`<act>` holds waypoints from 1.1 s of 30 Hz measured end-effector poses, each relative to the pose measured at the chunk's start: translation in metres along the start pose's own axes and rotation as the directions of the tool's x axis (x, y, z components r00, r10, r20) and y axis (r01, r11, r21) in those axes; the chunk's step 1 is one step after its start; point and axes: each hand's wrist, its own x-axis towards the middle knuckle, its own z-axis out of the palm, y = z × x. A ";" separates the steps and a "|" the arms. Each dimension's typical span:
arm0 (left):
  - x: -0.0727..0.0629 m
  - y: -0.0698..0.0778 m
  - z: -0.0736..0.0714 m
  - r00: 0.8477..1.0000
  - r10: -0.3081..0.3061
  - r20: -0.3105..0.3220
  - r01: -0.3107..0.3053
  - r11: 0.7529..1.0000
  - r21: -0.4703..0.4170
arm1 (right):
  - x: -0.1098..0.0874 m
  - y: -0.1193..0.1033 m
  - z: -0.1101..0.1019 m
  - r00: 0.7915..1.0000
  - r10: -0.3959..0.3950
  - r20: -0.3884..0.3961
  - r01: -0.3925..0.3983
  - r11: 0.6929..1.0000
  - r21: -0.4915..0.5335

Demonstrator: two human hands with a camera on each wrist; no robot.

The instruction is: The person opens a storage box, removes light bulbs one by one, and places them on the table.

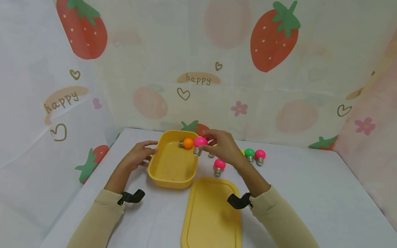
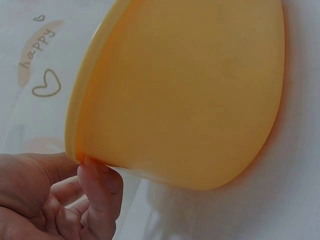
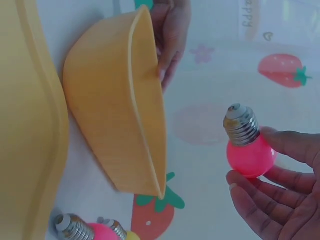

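Note:
A pink light bulb with a silver screw base is pinched between the thumb and fingers of my right hand, over the right rim of a yellow plastic container. In the right wrist view, the held bulb has its metal base pointing up in the picture. My left hand pinches the container's left rim, and the left wrist view shows thumb and fingertips right at a corner of that rim. Inside the container lies an orange bulb, on its side near the back right.
A yellow lid lies flat in front of the container. Another pink bulb lies on the white tablecloth right of the container. Farther right are a green bulb and a pink one; my right arm partly hides yellow ones.

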 end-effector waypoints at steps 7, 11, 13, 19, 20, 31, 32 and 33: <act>-0.001 -0.001 0.002 1.000 -0.006 -0.013 0.006 1.000 -0.001 | -0.017 0.015 -0.008 0.999 0.019 -0.036 -0.019 1.000 -0.013; -0.002 -0.001 0.003 1.000 -0.012 -0.016 0.012 1.000 -0.001 | -0.027 0.025 -0.014 0.998 0.006 -0.059 -0.008 1.000 -0.027; -0.002 0.000 0.003 1.000 -0.011 -0.012 0.011 1.000 -0.002 | -0.032 0.028 -0.017 0.998 0.002 -0.068 -0.004 1.000 -0.030; -0.002 0.000 0.001 1.000 -0.003 -0.005 0.003 1.000 -0.002 | -0.042 0.037 -0.025 0.997 0.024 -0.077 -0.027 0.999 -0.038; -0.002 0.000 0.001 1.000 -0.004 -0.005 0.004 1.000 -0.003 | -0.044 0.038 -0.026 0.996 0.036 -0.076 -0.039 0.998 -0.039; -0.002 0.002 0.001 1.000 0.004 -0.005 -0.004 1.000 0.002 | -0.062 0.051 -0.041 0.992 0.097 -0.081 -0.102 0.993 -0.055; -0.002 0.002 0.001 1.000 0.005 -0.004 -0.005 1.000 0.002 | -0.064 0.053 -0.043 0.991 0.104 -0.083 -0.109 0.992 -0.058; -0.002 0.002 0.001 1.000 0.006 -0.003 -0.006 1.000 0.001 | -0.065 0.054 -0.044 0.991 0.108 -0.085 -0.113 0.992 -0.060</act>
